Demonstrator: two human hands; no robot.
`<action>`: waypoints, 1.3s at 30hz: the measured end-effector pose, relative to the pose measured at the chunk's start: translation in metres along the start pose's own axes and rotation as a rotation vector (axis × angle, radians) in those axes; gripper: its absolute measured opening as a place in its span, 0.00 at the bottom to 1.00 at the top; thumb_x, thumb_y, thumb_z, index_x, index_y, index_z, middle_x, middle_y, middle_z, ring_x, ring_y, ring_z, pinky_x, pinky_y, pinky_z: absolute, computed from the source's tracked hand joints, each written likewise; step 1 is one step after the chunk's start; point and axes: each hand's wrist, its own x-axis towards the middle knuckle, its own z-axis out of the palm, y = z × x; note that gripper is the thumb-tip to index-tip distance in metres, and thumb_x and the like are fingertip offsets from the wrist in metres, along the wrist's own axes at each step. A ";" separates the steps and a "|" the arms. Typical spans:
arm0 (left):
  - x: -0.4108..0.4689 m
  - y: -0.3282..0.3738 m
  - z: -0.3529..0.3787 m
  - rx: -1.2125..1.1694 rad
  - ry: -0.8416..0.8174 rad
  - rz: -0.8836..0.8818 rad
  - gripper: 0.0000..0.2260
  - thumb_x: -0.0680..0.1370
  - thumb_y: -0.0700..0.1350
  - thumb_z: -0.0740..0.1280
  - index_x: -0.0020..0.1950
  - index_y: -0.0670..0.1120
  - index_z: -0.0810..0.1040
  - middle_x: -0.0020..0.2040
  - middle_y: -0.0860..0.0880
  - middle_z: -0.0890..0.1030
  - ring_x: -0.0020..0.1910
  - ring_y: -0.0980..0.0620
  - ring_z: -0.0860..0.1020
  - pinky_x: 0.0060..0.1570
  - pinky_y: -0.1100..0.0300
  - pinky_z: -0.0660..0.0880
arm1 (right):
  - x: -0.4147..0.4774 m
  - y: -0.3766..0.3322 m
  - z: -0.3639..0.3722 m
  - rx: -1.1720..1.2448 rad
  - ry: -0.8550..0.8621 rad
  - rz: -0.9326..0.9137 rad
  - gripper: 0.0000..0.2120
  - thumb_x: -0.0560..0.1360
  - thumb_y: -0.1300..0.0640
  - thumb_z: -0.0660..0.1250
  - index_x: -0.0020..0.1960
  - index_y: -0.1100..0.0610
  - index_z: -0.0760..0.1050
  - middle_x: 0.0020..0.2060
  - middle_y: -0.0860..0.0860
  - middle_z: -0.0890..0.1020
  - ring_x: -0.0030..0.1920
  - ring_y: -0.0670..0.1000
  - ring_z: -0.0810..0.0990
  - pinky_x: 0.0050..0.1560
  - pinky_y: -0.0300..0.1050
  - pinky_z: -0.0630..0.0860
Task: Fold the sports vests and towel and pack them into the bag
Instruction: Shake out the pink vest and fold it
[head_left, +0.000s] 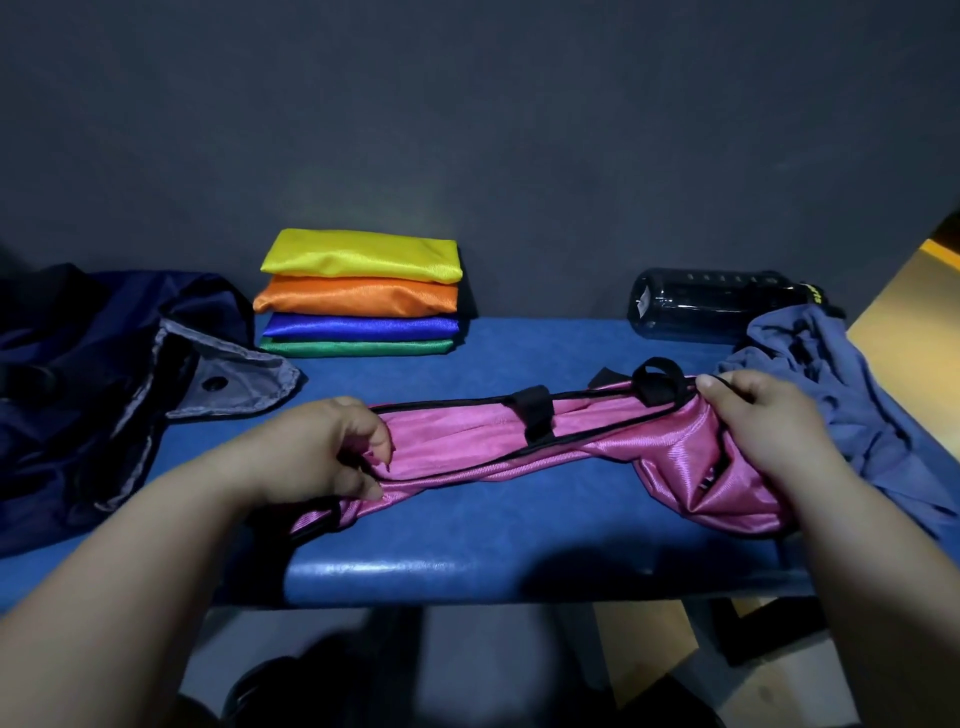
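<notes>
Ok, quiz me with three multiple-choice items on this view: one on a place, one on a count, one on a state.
1. Where does the bag lie on the bench?
A. at the left end
B. at the right end
C. in the middle

2. How many folded vests are in the stack?
A. two
B. four
C. six

3. What state is the pink vest in?
A. folded flat
B. packed away
C. held stretched between both hands

Answers:
1 A, it slumps at the left end, beside the stack.
2 B, yellow, orange, blue and green layers show.
3 C, the left hand and right hand each grip an end.
</notes>
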 end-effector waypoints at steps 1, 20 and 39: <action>0.001 0.000 0.001 0.015 0.002 0.006 0.15 0.66 0.46 0.80 0.39 0.60 0.76 0.45 0.58 0.75 0.48 0.65 0.74 0.45 0.74 0.68 | -0.001 0.000 0.000 -0.001 0.001 -0.005 0.11 0.79 0.49 0.65 0.48 0.56 0.80 0.43 0.52 0.83 0.49 0.54 0.79 0.54 0.48 0.72; -0.048 0.048 -0.067 -0.862 0.630 -0.045 0.13 0.78 0.56 0.64 0.37 0.50 0.75 0.32 0.54 0.74 0.30 0.58 0.69 0.28 0.68 0.67 | -0.026 -0.035 -0.039 0.170 -0.105 -0.243 0.09 0.78 0.53 0.66 0.40 0.52 0.80 0.33 0.44 0.82 0.35 0.40 0.76 0.40 0.31 0.71; -0.007 -0.037 -0.052 0.001 0.157 -0.482 0.09 0.83 0.41 0.58 0.56 0.43 0.77 0.51 0.44 0.81 0.51 0.45 0.78 0.44 0.60 0.68 | 0.031 -0.082 0.003 -0.438 -0.410 -0.206 0.13 0.71 0.46 0.75 0.42 0.56 0.82 0.40 0.55 0.84 0.39 0.48 0.78 0.49 0.46 0.76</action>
